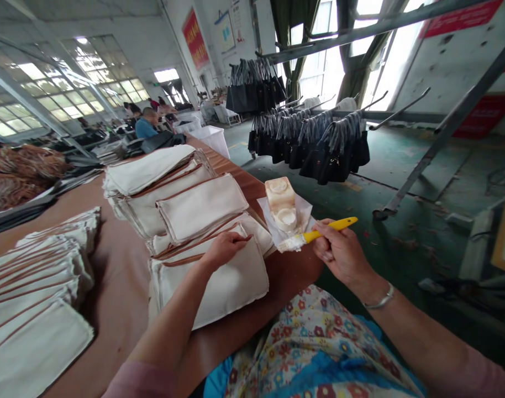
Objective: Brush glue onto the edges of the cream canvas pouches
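Observation:
My right hand [339,249] grips a yellow-handled brush [333,228], its bristles coated with white paste and pointing left. Just beyond the bristles, a cream-coloured container [280,193] and a small white cup of paste stand on a white sheet [305,209] at the table's edge. My left hand [225,249] is closed at the upper edge of the nearest cream fabric piece [236,282], its fingertips pinched on the brown-trimmed edge. Behind that piece lie more stacked cream pieces [203,204] with brown edging.
More cream pieces [41,298] overlap in a row at the left of the brown table [120,276]. Brown bundles [22,171] lie at the far left. Dark bags [331,155] hang on a metal rack beyond the table. A person in blue [145,126] sits far back.

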A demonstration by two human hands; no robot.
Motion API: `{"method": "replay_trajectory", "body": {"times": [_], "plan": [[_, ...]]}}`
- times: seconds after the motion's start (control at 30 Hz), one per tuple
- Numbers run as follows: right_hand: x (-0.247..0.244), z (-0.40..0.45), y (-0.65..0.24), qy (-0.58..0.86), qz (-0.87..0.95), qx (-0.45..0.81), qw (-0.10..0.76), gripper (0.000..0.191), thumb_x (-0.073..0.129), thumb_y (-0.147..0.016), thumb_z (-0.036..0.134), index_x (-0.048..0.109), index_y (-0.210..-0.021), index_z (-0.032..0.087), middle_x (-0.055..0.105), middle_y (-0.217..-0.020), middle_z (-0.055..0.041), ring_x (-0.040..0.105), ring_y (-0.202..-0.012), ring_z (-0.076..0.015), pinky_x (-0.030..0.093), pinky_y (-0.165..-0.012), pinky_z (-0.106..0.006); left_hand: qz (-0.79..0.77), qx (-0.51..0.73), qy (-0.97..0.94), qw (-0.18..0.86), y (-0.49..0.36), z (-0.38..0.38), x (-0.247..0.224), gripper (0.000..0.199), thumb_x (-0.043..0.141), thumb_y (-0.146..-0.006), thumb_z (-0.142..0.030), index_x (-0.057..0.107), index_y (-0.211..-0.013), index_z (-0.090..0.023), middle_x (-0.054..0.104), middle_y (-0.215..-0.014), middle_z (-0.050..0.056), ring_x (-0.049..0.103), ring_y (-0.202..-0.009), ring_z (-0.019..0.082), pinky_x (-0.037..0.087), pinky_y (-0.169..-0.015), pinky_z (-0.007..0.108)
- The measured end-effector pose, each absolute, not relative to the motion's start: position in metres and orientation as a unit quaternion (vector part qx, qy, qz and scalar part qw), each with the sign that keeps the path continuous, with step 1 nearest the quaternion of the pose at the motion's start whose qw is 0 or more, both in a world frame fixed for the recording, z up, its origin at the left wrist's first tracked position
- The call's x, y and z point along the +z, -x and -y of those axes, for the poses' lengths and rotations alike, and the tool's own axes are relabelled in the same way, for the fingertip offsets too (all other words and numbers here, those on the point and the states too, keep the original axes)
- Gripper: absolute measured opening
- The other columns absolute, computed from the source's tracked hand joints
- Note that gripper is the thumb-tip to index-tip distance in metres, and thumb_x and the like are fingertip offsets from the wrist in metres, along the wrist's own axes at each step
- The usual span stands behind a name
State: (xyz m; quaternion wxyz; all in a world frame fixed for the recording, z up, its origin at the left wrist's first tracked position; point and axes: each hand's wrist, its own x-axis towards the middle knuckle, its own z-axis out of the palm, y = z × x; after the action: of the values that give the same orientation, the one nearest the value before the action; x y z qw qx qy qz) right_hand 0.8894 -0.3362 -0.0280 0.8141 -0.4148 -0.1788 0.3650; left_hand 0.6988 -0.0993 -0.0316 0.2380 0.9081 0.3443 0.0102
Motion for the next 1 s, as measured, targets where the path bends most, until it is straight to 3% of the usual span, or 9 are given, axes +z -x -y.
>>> {"method": "replay_trajectory", "body": {"times": [0.1,0.23,0.43,0.67,0.77,0.9,1.0], "plan": [[-0.024,0.314,-0.881,0.426,0.213,0.363,0.801,0.033,0.082,-0.076,0.039,0.055,-0.079,0.019,0.042,-0.045,0.009,0.028,-0.035,-0.0051,0.02,-0.034,-0.017,-0.324,0.04,-0.881,0.342,-0.688,0.115,-0.021,0.037,0.055,-0.088,-0.043,0.076,-0.102,-0.016,0.072,-0.083,0.002,0.064,-0.074,0.018,0.048,-0.067,0.028],[-0.027,0.284,-0.873,0.463,0.297,0.325,0.769,0.029,0.076,-0.082,0.041,0.057,-0.078,0.02,0.042,-0.046,0.0082,0.032,-0.038,-0.0075,0.023,-0.036,-0.02,-0.291,0.085,-0.847,0.437,-0.679,0.138,-0.009,0.035,0.061,-0.086,-0.042,0.077,-0.105,-0.018,0.072,-0.095,0.005,0.064,-0.085,0.019,0.049,-0.076,0.028],[-0.027,0.271,-0.878,0.548,0.361,0.18,0.732,0.03,0.067,-0.09,0.044,0.06,-0.074,0.02,0.048,-0.048,0.0043,0.043,-0.046,-0.0118,0.038,-0.047,-0.024,-0.265,0.094,-0.859,0.428,-0.673,0.154,-0.005,0.033,0.059,-0.09,-0.042,0.078,-0.106,-0.02,0.064,-0.088,0.004,0.06,-0.083,0.017,0.047,-0.074,0.026],[-0.023,0.285,-0.878,0.555,0.389,0.211,0.704,0.027,0.068,-0.089,0.043,0.06,-0.076,0.02,0.049,-0.051,0.0041,0.042,-0.044,-0.0116,0.035,-0.044,-0.024,-0.256,0.122,-0.864,0.417,-0.671,0.17,-0.011,0.03,0.057,-0.093,-0.039,0.079,-0.102,-0.02,0.058,-0.083,0.003,0.056,-0.075,0.014,0.043,-0.067,0.024],[-0.025,0.281,-0.883,0.554,0.347,0.185,0.734,0.027,0.069,-0.088,0.044,0.06,-0.076,0.021,0.048,-0.05,0.0045,0.042,-0.044,-0.0115,0.034,-0.042,-0.024,-0.247,0.143,-0.868,0.406,-0.668,0.178,-0.014,0.028,0.058,-0.093,-0.038,0.078,-0.1,-0.02,0.057,-0.08,0.002,0.055,-0.073,0.013,0.042,-0.065,0.023],[-0.024,0.276,-0.885,0.524,0.336,0.251,0.741,0.028,0.074,-0.082,0.043,0.058,-0.075,0.02,0.044,-0.047,0.0061,0.038,-0.041,-0.0097,0.029,-0.038,-0.021,-0.244,0.16,-0.875,0.385,-0.664,0.184,-0.019,0.025,0.06,-0.092,-0.037,0.077,-0.091,-0.019,0.058,-0.078,0.002,0.056,-0.071,0.013,0.042,-0.065,0.023],[-0.017,0.279,-0.883,0.48,0.358,0.379,0.706,0.028,0.077,-0.077,0.039,0.058,-0.075,0.019,0.045,-0.047,0.0072,0.033,-0.038,-0.0069,0.022,-0.035,-0.018,-0.273,0.174,-0.869,0.374,-0.662,0.187,-0.023,0.023,0.064,-0.089,-0.038,0.074,-0.083,-0.018,0.062,-0.077,0.002,0.057,-0.069,0.013,0.042,-0.064,0.023]]}}
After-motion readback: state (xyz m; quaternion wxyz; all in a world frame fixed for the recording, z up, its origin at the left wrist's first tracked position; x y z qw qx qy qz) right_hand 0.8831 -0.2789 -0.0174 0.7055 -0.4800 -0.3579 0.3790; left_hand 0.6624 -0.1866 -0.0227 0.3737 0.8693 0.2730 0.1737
